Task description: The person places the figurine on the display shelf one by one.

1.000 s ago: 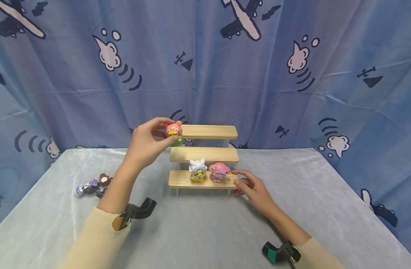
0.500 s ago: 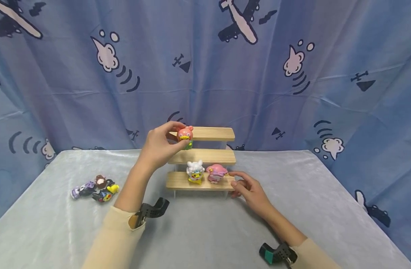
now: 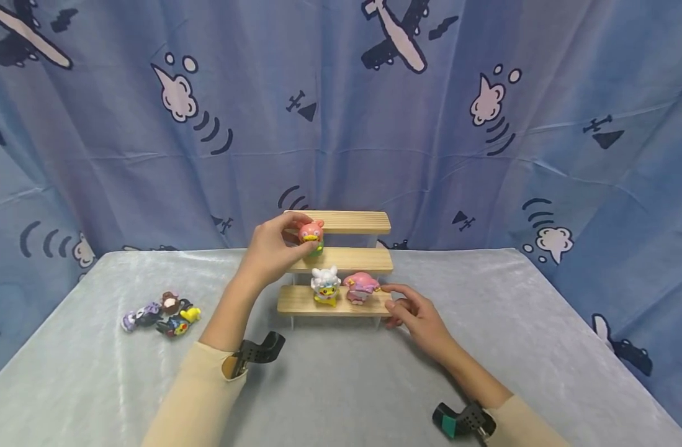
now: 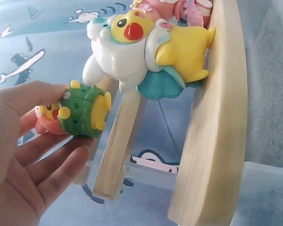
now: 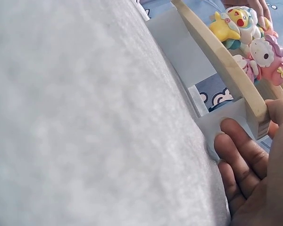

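The left hand's grip (image 3: 271,251) pinches a glossy, round-headed pink-and-green figurine (image 3: 311,233) by the left end of the middle plank (image 3: 354,259). The right hand (image 3: 420,318) holds the smooth-grained bottom plank (image 3: 300,300), bearing a white-hooded figurine (image 3: 326,287) and pink-hooded figurine (image 3: 360,288); the table (image 3: 329,385) looks velvety.

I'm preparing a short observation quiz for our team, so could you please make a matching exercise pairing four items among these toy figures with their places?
Items:
1. Green-bodied figure
2. White-hooded figure
3. Pink figure
4. Group of figures

Places:
A. On the lowest shelf, nearer the right hand
B. Lying on the grey cloth
C. Held in the left hand
D. On the lowest shelf, farther from the right hand

Right pairs: 1-C; 2-D; 3-A; 4-B
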{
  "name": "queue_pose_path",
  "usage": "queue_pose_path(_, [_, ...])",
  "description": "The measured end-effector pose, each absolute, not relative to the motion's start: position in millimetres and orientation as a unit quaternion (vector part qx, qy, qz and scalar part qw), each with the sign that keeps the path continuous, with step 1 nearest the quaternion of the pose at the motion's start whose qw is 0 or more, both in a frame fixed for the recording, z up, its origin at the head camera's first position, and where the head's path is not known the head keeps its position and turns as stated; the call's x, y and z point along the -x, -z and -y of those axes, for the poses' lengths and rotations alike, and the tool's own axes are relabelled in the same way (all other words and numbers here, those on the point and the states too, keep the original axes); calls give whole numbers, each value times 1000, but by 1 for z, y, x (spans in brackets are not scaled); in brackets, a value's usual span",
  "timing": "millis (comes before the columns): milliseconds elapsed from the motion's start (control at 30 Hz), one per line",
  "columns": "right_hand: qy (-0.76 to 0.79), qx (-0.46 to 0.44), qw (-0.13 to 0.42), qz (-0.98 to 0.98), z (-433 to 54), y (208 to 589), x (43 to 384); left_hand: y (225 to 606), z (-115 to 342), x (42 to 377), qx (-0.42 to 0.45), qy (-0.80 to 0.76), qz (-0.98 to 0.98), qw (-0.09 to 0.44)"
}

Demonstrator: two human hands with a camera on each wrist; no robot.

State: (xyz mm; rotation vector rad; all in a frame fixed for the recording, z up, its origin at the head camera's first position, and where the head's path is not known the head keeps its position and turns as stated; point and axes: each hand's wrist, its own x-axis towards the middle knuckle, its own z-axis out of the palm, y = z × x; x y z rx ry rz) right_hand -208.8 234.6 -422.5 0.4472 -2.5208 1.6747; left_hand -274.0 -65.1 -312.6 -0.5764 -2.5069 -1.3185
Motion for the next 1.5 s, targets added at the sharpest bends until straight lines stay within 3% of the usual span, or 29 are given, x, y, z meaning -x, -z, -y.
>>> queue_pose_path(833, [-549, -135, 31, 824, -235, 422, 209, 320, 63, 277, 200, 453, 859, 131])
queue_pose_path(1500, [-551, -143, 32, 822, -236, 423, 210, 313, 67, 272, 214, 430, 872, 91])
